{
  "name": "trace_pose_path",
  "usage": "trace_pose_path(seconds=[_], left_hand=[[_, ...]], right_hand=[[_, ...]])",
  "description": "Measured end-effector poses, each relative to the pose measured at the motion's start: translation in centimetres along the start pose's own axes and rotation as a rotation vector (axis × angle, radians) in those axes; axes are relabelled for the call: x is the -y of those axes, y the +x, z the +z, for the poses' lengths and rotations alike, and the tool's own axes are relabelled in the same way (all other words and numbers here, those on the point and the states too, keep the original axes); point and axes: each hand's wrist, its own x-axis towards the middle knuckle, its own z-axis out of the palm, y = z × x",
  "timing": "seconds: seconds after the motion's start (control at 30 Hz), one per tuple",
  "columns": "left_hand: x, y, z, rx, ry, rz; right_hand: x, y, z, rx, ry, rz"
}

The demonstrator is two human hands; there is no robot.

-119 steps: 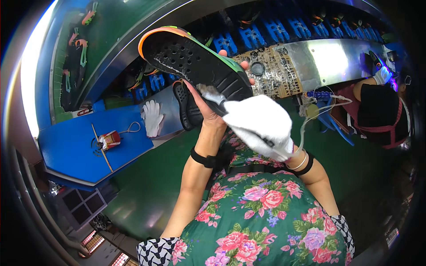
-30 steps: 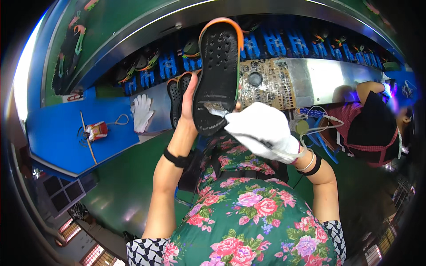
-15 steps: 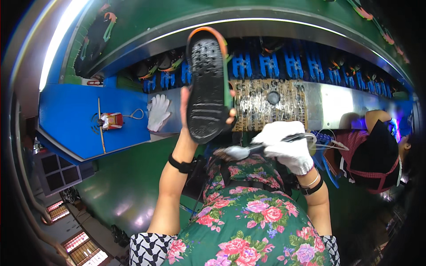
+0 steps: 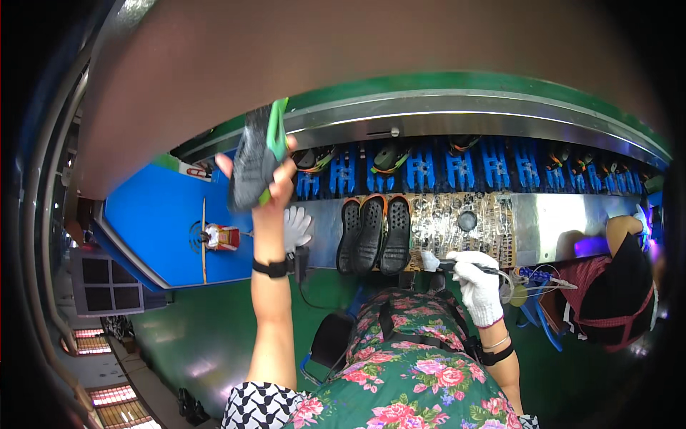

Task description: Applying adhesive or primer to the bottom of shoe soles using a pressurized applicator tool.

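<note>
Up at the left, my bare left hand [image 4: 281, 184] is closed around a shoe [image 4: 251, 161] with a black sole and green side. The shoe is tilted and partly blurred, and its upper end runs into a large brown blur. My right hand [image 4: 476, 281], in a white knit glove, grips a brush [image 4: 430, 262] with a dark handle and pale head; a thin clear tube hangs by the hand. The brush head points left, just off the bench's front edge. Between my hands, three black shoes [image 4: 370, 234] with orange edges lie side by side on the metal bench [image 4: 325, 227].
A tape-covered board [image 4: 446, 232] with a round black piece lies right of the shoes. Behind runs a line of blue racks [image 4: 420, 171], some carrying shoes. A loose white glove [image 4: 295, 227] lies by the blue table [image 4: 153, 214]. At right sits another person [image 4: 611, 279].
My left hand has carried the shoe up and left, tilting it. My right hand is lower, its brush by the bench edge. The view has shifted, and three shoes on the bench now show.
</note>
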Motion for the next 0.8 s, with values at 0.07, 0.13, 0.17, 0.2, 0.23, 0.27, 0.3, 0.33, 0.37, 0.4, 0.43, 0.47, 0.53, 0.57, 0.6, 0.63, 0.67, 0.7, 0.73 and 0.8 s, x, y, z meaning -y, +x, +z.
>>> trace_pose_path(seconds=[0.07,0.13,0.17,0.2,0.23,0.27,0.3,0.33,0.37,0.4,0.43,0.47,0.53,0.57,0.6,0.63,0.67,0.7,0.73,0.8], left_hand=[[-3.5,3.5,-1.5,-0.18,-0.046,0.143],[-5.1,5.4,-1.4,-0.353,-0.102,0.244],[-5.7,5.5,-1.5,-0.471,-0.195,0.324],[-5.7,5.8,-1.9,-0.594,-0.301,0.399],[-5.2,5.7,-2.4,-0.597,-0.31,0.391],[-4.3,5.1,-2.9,-0.61,-0.201,0.441],[-3.7,4.7,-2.8,-0.618,-0.081,0.494],[-3.7,4.6,-2.9,-0.632,0.086,0.459],[-3.9,5.0,-3.1,-0.634,0.085,0.455],[-4.4,5.7,-3.3,-0.707,0.261,0.476],[-5.2,6.4,-3.7,-0.777,0.439,0.494],[-6.2,6.5,-4.2,-0.774,0.284,0.492],[-4.4,8.4,-3.6,-0.833,0.348,0.446],[-3.1,9.6,-3.0,-0.891,0.418,0.411],[-1.0,11.0,-1.9,-0.922,0.5,0.4],[1.6,12.7,-1.3,-0.861,0.63,0.319],[3.9,14.4,-1.8,-0.767,0.74,0.253],[6.0,16.4,-2.3,-0.686,0.914,0.187],[8.5,18.8,-2.0,-0.693,1.194,0.096],[11.9,22.2,-1.6,-0.58,1.749,0.085]], right_hand=[[-0.8,0.5,0.4,-0.008,0.004,-0.002],[-1.2,0.8,0.6,-0.01,-0.022,0.011],[-1.2,0.8,0.5,-0.012,-0.018,0.006],[-1.3,0.7,0.5,-0.023,-0.041,0.014],[-1.5,0.7,0.4,-0.034,-0.064,0.023],[-1.5,0.7,0.1,-0.042,-0.068,0.005],[-1.4,0.6,-0.1,-0.043,-0.065,0.005],[-1.2,0.5,-0.4,-0.059,-0.053,0.008],[-1.0,0.3,-0.5,-0.075,-0.043,0.01],[-0.8,0.2,-0.6,-0.064,-0.051,-0.004],[-0.9,0.1,-0.8,-0.065,-0.05,-0.005],[-1.0,-0.1,-1.0,-0.068,-0.056,-0.004],[-1.0,-0.2,-1.2,-0.096,-0.058,-0.012],[-1.0,-0.3,-1.3,-0.098,-0.065,-0.016],[-1.0,-0.5,-1.4,-0.092,-0.075,-0.015],[-1.1,-0.6,-1.7,-0.105,-0.071,-0.02],[-1.3,-0.6,-2.0,-0.124,-0.056,-0.024],[-1.3,-0.7,-2.1,-0.139,-0.043,-0.027],[-1.2,-0.8,-2.2,-0.151,-0.043,-0.029],[-1.1,-0.9,-1.9,-0.157,-0.054,-0.046]])
